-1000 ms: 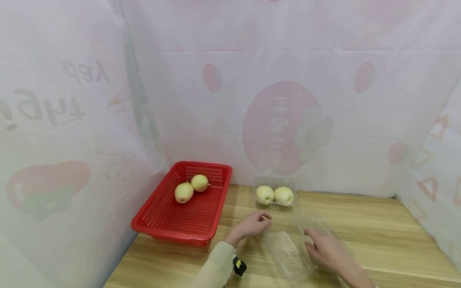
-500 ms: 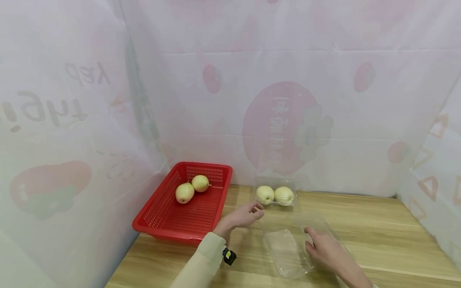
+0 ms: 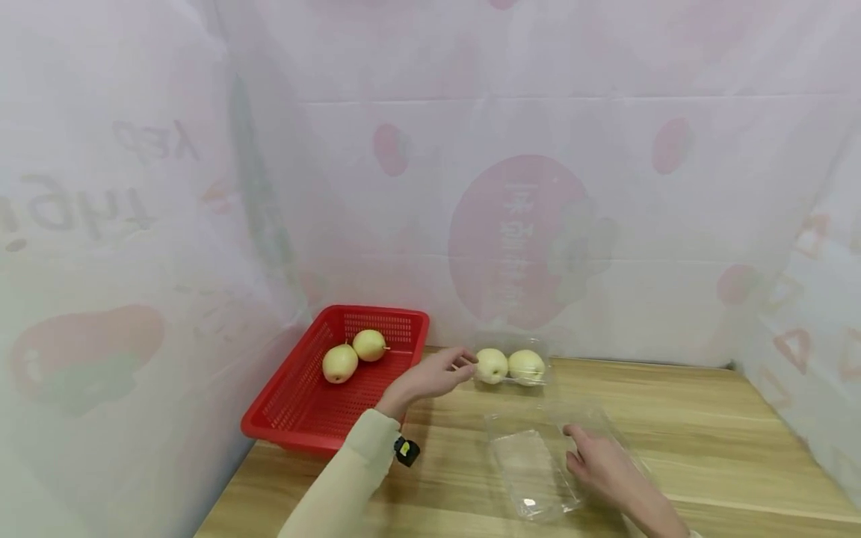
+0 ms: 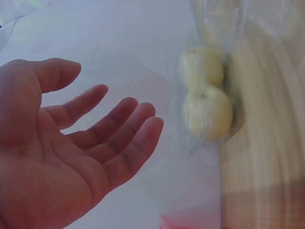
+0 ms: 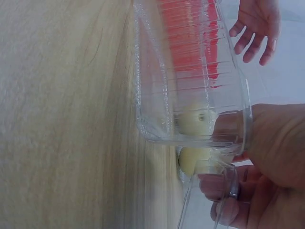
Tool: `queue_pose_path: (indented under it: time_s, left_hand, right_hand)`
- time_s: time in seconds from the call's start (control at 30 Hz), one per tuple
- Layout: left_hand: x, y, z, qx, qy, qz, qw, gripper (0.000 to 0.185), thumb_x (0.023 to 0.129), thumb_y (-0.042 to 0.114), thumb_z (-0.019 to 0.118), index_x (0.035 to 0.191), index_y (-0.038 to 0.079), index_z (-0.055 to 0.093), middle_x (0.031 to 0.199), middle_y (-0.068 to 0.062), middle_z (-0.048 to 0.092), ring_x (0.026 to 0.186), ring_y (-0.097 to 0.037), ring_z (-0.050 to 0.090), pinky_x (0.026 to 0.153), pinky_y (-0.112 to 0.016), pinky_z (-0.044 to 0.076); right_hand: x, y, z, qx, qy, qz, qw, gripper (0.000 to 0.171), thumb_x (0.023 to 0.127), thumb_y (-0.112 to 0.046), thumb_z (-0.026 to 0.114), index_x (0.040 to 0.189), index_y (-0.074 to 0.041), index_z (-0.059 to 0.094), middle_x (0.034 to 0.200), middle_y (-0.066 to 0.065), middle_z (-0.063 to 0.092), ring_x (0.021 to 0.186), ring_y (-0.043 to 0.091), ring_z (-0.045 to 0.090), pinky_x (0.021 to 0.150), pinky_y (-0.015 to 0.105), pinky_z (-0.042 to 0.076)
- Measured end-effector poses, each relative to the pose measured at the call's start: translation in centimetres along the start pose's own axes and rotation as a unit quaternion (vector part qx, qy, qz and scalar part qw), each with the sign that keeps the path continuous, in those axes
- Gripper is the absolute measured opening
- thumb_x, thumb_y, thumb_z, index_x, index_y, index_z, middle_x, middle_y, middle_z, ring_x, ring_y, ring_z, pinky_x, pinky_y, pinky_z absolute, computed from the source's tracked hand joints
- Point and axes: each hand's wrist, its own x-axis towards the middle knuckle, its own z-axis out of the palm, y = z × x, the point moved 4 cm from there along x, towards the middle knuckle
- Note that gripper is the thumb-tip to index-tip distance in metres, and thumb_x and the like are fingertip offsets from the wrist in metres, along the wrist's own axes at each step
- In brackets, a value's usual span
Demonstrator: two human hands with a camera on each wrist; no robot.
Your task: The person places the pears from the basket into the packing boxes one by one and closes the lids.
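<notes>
My left hand (image 3: pixel 433 376) is raised over the right rim of the red plastic basket (image 3: pixel 282 433), fingers loosely bent with nothing in them. Inside the basket lie two pale yellow pears, one nearer (image 3: pixel 339 364) and one behind it (image 3: pixel 369 345). On the table in front of me, a clear plastic clamshell box (image 3: pixel 528 467) lies opened out. My right hand (image 3: pixel 608 467) holds it by the middle, between base and lid. In the right wrist view, the thumb (image 5: pixel 226 129) shows through the box's clear wall and the fingers (image 5: pixel 214 186) through the other half.
At the back of the table, against the printed curtain (image 3: pixel 659 306), another clear box (image 3: pixel 516 342) contains two pears (image 3: pixel 526 366). It stands just right of my left fingertips in the head view. Wooden tabletop (image 3: pixel 699 441) extends to the right.
My left hand has moved left and away from the opened box, up toward the basket's right rim. The right hand stays at the box, and the pears lie as before.
</notes>
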Motion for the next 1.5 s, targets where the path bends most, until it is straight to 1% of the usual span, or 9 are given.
queue_pose_path:
  time_s: [0.23,0.6,0.7,0.8,1.0,1.17,1.3,1.4,1.5]
  left_hand:
    - [-0.1,-0.5,-3.1,0.015,0.021,-0.013,0.9996,0.032,0.102,0.035,0.049,0.128,0.019,0.058,0.126,-0.009,0.063,0.115,-0.024,0.061,0.092,-0.042,0.052]
    - [-0.1,-2.1,-5.8,0.01,0.04,-0.03,0.9987,0.03,0.101,0.031,0.052,0.125,0.015,0.06,0.121,-0.01,0.065,0.107,-0.024,0.064,0.087,-0.039,0.054]
    - [-0.1,-3.0,-6.6,0.01,0.053,-0.042,0.9976,0.03,0.1,0.033,0.054,0.124,0.016,0.061,0.118,-0.007,0.066,0.1,-0.02,0.064,0.085,-0.038,0.055]
    - [-0.2,-4.2,-7.4,-0.014,0.061,-0.056,0.9965,0.03,0.1,0.034,0.055,0.123,0.016,0.061,0.118,-0.009,0.064,0.096,-0.022,0.063,0.083,-0.04,0.055]
    - [-0.5,-6.2,-8.5,-0.03,0.063,-0.072,0.995,0.034,0.101,0.031,0.052,0.128,0.01,0.057,0.123,-0.018,0.062,0.107,-0.035,0.062,0.084,-0.039,0.055]
    - [-0.8,-7.8,-9.3,-0.022,0.084,-0.094,0.9917,0.033,0.101,0.029,0.052,0.128,0.011,0.057,0.121,-0.016,0.063,0.1,-0.026,0.063,0.078,-0.034,0.056]
    - [-1.2,-8.9,-10.0,-0.058,0.107,-0.121,0.9853,0.033,0.102,0.031,0.051,0.129,0.013,0.056,0.118,-0.016,0.061,0.095,-0.026,0.06,0.074,-0.03,0.054]
    - [-1.5,-9.4,-10.5,-0.077,0.127,-0.134,0.9798,0.033,0.101,0.033,0.05,0.128,0.015,0.055,0.119,-0.015,0.058,0.098,-0.027,0.057,0.078,-0.031,0.052]
    - [-1.5,-9.6,-11.0,-0.057,0.145,-0.13,0.9792,0.033,0.101,0.033,0.051,0.128,0.014,0.055,0.122,-0.014,0.058,0.103,-0.026,0.056,0.086,-0.038,0.051]
  right_hand:
    - [-0.3,-0.2,-0.1,0.016,-0.011,0.014,1.0,0.033,0.078,-0.002,0.068,0.11,-0.003,0.062,0.062,-0.013,0.05,0.053,-0.004,0.036,0.049,0.018,0.037]
    - [-0.7,0.1,-0.1,0.025,-0.014,0.019,0.999,0.033,0.079,-0.002,0.067,0.111,0.0,0.061,0.063,-0.013,0.048,0.053,-0.005,0.035,0.048,0.018,0.037]
    - [-0.8,0.1,-0.1,0.032,-0.019,0.018,0.999,0.034,0.08,-0.002,0.066,0.113,0.001,0.06,0.062,-0.013,0.046,0.052,-0.005,0.034,0.047,0.017,0.036]
    - [-0.8,0.2,-0.1,0.037,-0.021,0.017,0.999,0.034,0.08,-0.002,0.065,0.113,0.002,0.059,0.062,-0.013,0.046,0.051,-0.005,0.034,0.047,0.017,0.035]
    - [-0.9,0.2,-0.3,0.038,-0.022,0.013,0.999,0.033,0.08,-0.001,0.065,0.112,0.002,0.058,0.063,-0.012,0.047,0.051,-0.005,0.033,0.046,0.017,0.035]
    - [-1.1,0.0,-0.2,0.048,-0.028,0.018,0.998,0.032,0.08,-0.001,0.065,0.111,0.002,0.058,0.063,-0.012,0.047,0.049,-0.005,0.033,0.045,0.016,0.035]
    - [-1.3,-0.1,-0.2,0.051,-0.029,0.014,0.998,0.032,0.08,-0.001,0.065,0.111,0.002,0.058,0.062,-0.013,0.044,0.048,-0.005,0.031,0.043,0.016,0.034]
    - [-1.3,-0.2,-0.2,0.045,-0.023,0.012,0.999,0.032,0.08,-0.001,0.065,0.111,0.001,0.058,0.061,-0.014,0.042,0.048,-0.005,0.03,0.043,0.016,0.033]
    - [-1.4,-0.2,-0.3,0.044,-0.022,0.018,0.999,0.032,0.081,-0.001,0.065,0.112,0.001,0.059,0.059,-0.015,0.041,0.048,-0.005,0.03,0.043,0.016,0.032]
